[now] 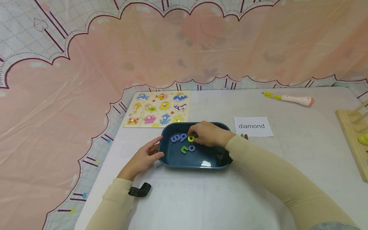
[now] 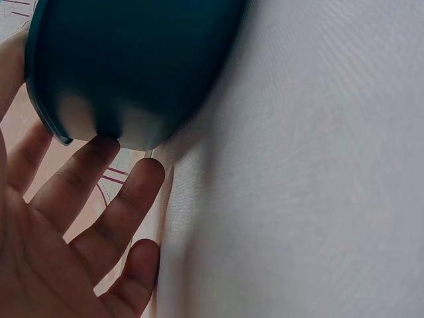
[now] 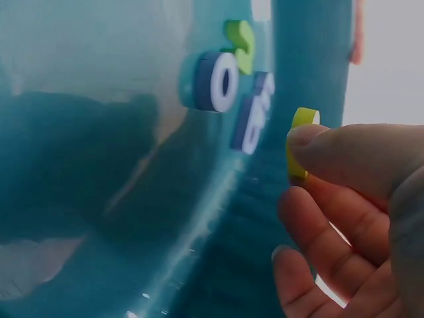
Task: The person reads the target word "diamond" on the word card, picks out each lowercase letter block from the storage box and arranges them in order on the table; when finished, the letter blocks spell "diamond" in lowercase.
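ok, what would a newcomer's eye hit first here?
Probably the blue tray, mid-picture in the head view, where the right hand pinches a yellow letter. Then the bright animal board behind the tray, to its left, and the "diamond" card to its right.

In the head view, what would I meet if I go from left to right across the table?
Left hand, glossy dark blue tray, white rectangular card reading "diamond", pink-handled tool with yellow tip, light wooden stand with pegs.
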A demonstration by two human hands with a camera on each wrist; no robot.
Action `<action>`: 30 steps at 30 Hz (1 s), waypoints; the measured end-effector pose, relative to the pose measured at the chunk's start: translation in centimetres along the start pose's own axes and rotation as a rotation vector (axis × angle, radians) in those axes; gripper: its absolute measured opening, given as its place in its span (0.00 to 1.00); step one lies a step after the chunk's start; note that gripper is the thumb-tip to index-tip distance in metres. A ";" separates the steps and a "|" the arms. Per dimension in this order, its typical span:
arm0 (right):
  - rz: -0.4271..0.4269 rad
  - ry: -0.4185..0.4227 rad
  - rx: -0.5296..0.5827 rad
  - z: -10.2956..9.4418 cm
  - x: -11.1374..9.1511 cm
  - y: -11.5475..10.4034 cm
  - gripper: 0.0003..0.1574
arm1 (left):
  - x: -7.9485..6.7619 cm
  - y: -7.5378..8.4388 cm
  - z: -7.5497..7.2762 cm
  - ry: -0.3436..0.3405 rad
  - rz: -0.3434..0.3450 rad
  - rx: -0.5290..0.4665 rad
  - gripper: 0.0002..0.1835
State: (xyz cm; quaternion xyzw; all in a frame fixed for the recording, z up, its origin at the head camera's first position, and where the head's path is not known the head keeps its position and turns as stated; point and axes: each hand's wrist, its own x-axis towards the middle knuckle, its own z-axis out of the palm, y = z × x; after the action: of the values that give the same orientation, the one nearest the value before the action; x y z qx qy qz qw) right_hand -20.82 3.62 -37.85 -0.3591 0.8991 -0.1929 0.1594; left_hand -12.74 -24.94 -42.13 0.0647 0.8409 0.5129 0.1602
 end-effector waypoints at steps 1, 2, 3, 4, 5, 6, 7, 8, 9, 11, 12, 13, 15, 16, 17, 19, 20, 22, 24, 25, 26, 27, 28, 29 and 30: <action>-0.001 0.004 0.000 -0.2 -0.1 -0.1 0.16 | 0.0 0.0 0.0 0.000 0.000 -0.001 0.38; -0.002 0.008 -0.003 -0.3 -0.2 -0.2 0.16 | 0.0 0.0 0.0 0.001 -0.001 -0.001 0.38; -0.002 0.013 -0.003 -0.5 -0.4 -0.2 0.16 | 0.0 0.1 0.0 0.001 -0.003 -0.002 0.38; -0.002 0.017 -0.005 -0.6 -0.5 -0.3 0.16 | 0.0 0.1 0.0 0.000 -0.004 0.000 0.38; -0.005 0.023 -0.005 -0.8 -0.7 -0.4 0.17 | 0.0 0.1 0.0 0.001 -0.005 0.001 0.38; -0.007 0.030 -0.005 -0.9 -0.9 -0.5 0.17 | 0.0 0.1 0.0 0.000 -0.003 0.002 0.38; -0.010 0.036 -0.005 -1.1 -1.0 -0.6 0.17 | 0.0 0.2 0.0 0.001 -0.004 0.004 0.38; -0.011 0.042 -0.007 -1.2 -1.2 -0.7 0.17 | 0.0 0.2 0.0 0.001 -0.005 0.005 0.38; -0.012 0.047 -0.009 -1.3 -1.4 -0.8 0.17 | 0.0 0.2 0.0 0.001 -0.005 0.005 0.38; -0.018 0.061 -0.014 -1.6 -1.8 -0.8 0.17 | 0.0 0.3 0.0 0.001 -0.006 0.004 0.38; -0.020 0.068 -0.019 -1.8 -2.0 -0.8 0.18 | -0.1 0.3 0.0 0.000 -0.007 0.002 0.38; -0.023 0.074 -0.025 -1.9 -2.2 -0.8 0.17 | -0.1 0.3 0.0 0.000 -0.010 0.000 0.38; -0.030 0.090 -0.034 -2.2 -2.6 -0.7 0.17 | -0.1 0.3 0.0 -0.001 -0.011 -0.001 0.38; -0.033 0.097 -0.037 -2.3 -2.9 -0.7 0.17 | -0.1 0.3 0.0 -0.001 -0.012 0.000 0.38; -0.035 0.103 -0.041 -2.5 -3.1 -0.6 0.17 | -0.1 0.3 0.0 -0.001 -0.013 0.000 0.38; -0.036 0.115 -0.045 -2.7 -3.6 -0.5 0.17 | -0.1 0.3 0.0 0.000 -0.014 0.004 0.38; -0.034 0.121 -0.045 -2.9 -3.9 -0.4 0.17 | -0.1 0.3 0.0 -0.001 -0.014 0.008 0.38; -0.031 0.132 -0.041 -3.1 -4.4 -0.2 0.17 | -0.1 0.3 0.0 0.000 -0.014 0.011 0.38; -0.032 0.148 -0.038 -3.4 -4.9 0.1 0.17 | 0.0 0.3 0.1 0.003 -0.014 0.009 0.38; -0.036 0.155 -0.038 -3.4 -5.1 0.2 0.16 | 0.0 0.2 0.1 0.004 -0.015 0.006 0.38; -0.042 0.164 -0.038 -3.5 -5.3 0.5 0.16 | 0.0 0.2 0.1 0.005 -0.016 0.004 0.38; -0.047 0.171 -0.039 -3.6 -5.5 0.6 0.16 | 0.1 0.1 0.1 0.005 -0.018 0.000 0.38; -0.050 0.178 -0.042 -3.7 -5.8 0.8 0.15 | 0.1 0.1 0.1 0.004 -0.017 -0.001 0.38; -0.052 0.184 -0.044 -3.7 -6.0 1.1 0.15 | 0.2 0.1 0.1 0.006 -0.020 -0.002 0.38; -0.053 0.189 -0.046 -3.7 -6.2 1.3 0.14 | 0.2 0.0 0.1 0.006 -0.023 -0.003 0.38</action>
State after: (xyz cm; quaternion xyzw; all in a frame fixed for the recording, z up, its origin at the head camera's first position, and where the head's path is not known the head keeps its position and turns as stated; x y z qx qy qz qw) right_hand -18.88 9.77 -34.25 -0.3665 0.9045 -0.2096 0.0604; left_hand -12.87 -24.78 -42.20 0.0533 0.8413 0.5125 0.1635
